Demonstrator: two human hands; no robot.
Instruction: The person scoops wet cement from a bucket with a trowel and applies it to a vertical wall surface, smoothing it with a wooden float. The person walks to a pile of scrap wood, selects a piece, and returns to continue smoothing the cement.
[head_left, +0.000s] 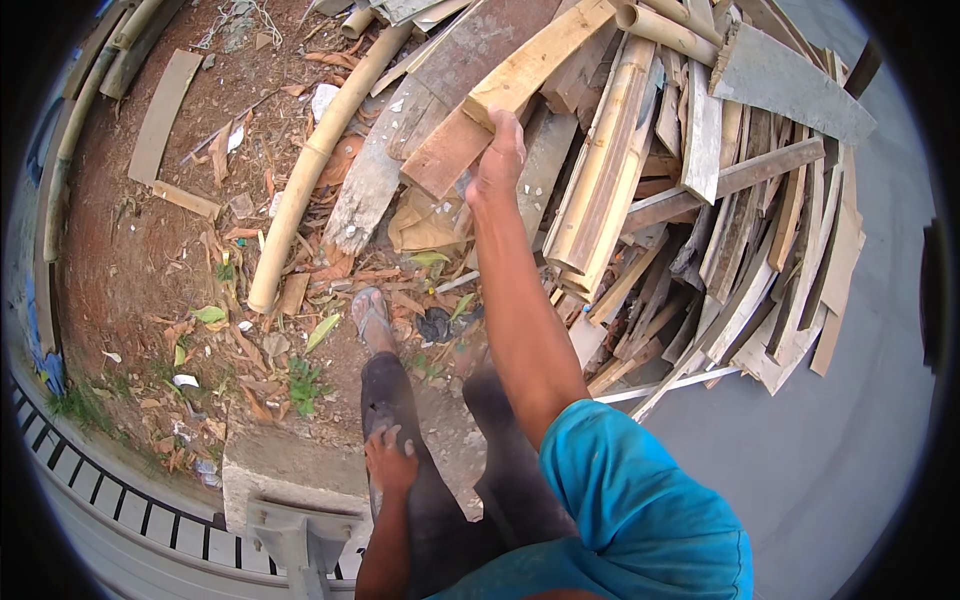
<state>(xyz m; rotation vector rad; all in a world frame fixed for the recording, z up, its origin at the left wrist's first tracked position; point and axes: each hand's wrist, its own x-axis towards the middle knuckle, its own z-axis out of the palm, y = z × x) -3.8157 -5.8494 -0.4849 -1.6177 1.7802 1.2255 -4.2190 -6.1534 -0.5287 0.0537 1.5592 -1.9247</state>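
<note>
Wood, pale and square-cut: one beam (545, 55), slanting over the left side of the pile (735, 185), near end jutting out. Right hand (497, 160) grasps that end, seemingly because it stands clear of the other pieces; some fingers hidden behind the wood. Reddish board (445, 155) just beneath the beam; cannot tell whether the grip takes it in too.

Left hand (391, 458) holds nothing, fingers loosely spread on the left leg (405, 415), probably a prop for the leaning body.

Pile pieces run roughly lengthwise, several lying crosswise; looks heaped rather than stacked, likely why ends stick out unevenly. Bamboo pole (330, 160) lies on the dirt (130, 290) left of the pile, perhaps kept apart for its round shape.

Counts. Hands: two, one occupied. Beam in hand: one. Reddish board under it: one. Sandalled foot (374, 318): one visible; the other cannot be made out. Tan strips (165, 115) on the dirt, far left: two, one long, one short, ends close together. Pile: dozens, overlapping too much for an honest figure.
</note>
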